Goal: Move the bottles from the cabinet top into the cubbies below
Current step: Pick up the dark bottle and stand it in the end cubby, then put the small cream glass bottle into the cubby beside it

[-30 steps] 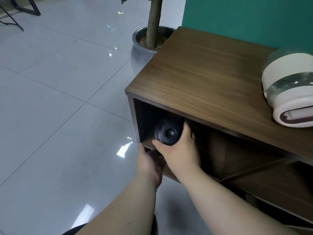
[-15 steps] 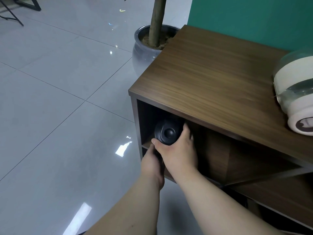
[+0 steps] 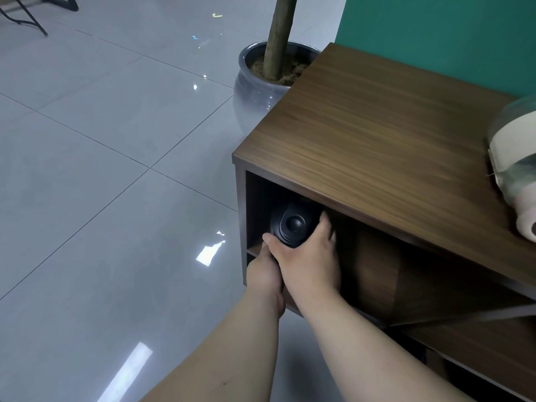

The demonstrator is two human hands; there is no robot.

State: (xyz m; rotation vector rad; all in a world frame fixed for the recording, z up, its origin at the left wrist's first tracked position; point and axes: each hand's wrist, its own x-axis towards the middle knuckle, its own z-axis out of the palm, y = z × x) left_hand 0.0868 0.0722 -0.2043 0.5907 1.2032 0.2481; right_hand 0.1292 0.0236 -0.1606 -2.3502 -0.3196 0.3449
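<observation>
A dark bottle (image 3: 291, 226) lies on its side in the top left cubby of the wooden cabinet (image 3: 377, 134), its round base facing me. My right hand (image 3: 307, 262) wraps around the bottle's end, thumb on its left and fingers on its right. My left hand (image 3: 265, 278) sits just below, at the cubby's front shelf edge, partly covered by the right hand; whether it grips the bottle or the shelf is hidden. A white rounded container (image 3: 516, 175) rests on the cabinet top at the right edge.
A grey plant pot (image 3: 258, 91) with a trunk stands on the tiled floor behind the cabinet's left corner. A green wall (image 3: 435, 33) backs the cabinet. More cubbies with diagonal dividers (image 3: 464, 314) open to the right. Black chair legs (image 3: 26, 15) stand far left.
The view has shifted so the cabinet sits further right. My hands stay on the bottle in the cubby, with the left hand tucked closer under the right.
</observation>
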